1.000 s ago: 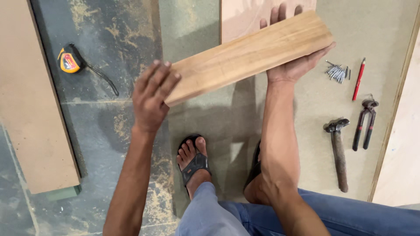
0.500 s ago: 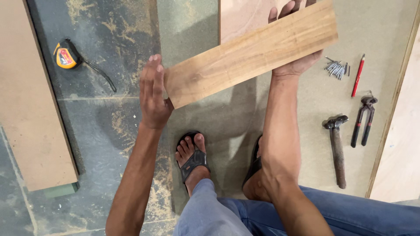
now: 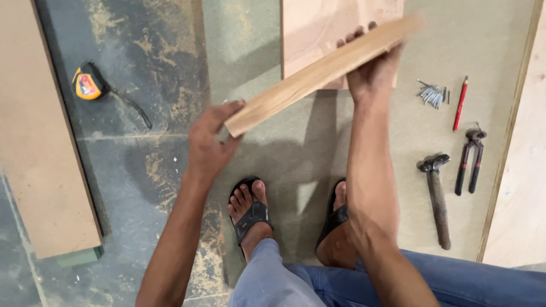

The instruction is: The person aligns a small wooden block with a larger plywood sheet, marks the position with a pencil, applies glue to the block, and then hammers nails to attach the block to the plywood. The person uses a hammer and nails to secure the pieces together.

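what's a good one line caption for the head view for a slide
Both hands, left hand and right hand, hold a wooden plank tilted above a dusty floor, hammer nearby.

Single head-worn view, straight down, close over floor (image 3: pixel 352 148).

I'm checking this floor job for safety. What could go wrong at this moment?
The plank is held in the air by the left hand at one end and the right hand at the other, above toes in open sandals; a slip could hurt them. Loose nails lie on the floor near the feet.
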